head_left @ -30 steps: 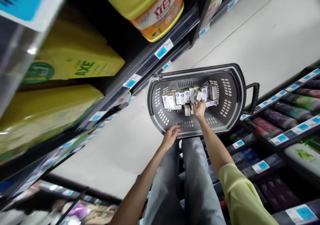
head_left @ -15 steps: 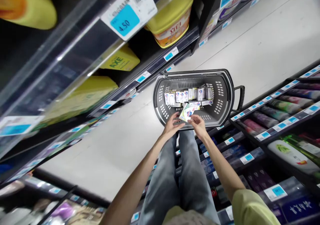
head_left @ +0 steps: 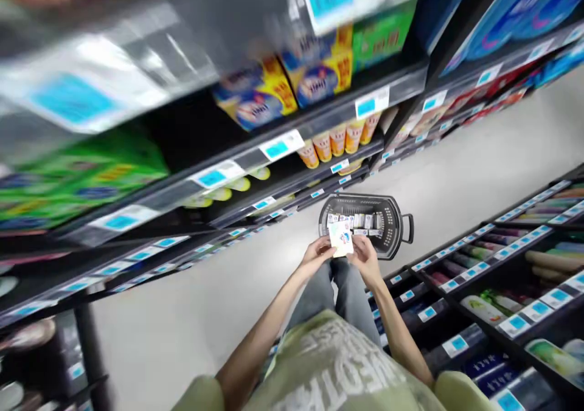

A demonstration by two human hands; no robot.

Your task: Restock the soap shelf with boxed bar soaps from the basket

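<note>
A small white printed box (head_left: pixel 340 239) is held up in front of me, its blue and red print turned to the camera. My left hand (head_left: pixel 318 251) grips its left side, with the thumb near the lower corner. On the opposite side, my right hand (head_left: pixel 364 257) has its fingers closed on the box's lower right edge. Below and beyond both hands is a dark grey shopping basket (head_left: pixel 391 228), partly covered by the box. Inside it, several small white boxes (head_left: pixel 358 221) stand in a row, with others lying in front of them.
On the left, a tall shelf carries yellow and blue cartons (head_left: pixel 260 104), green packs (head_left: pixel 82 180) and orange-labelled containers (head_left: pixel 337 138). A low shelf of bottles and tubes (head_left: pixel 483 307) runs along the right. Pale floor (head_left: pixel 182 314) stretches between them.
Both hands have raised the box out of the basket's rim area and turned its printed face up toward the camera. My view has risen and swung, so the basket looks smaller and lower.
</note>
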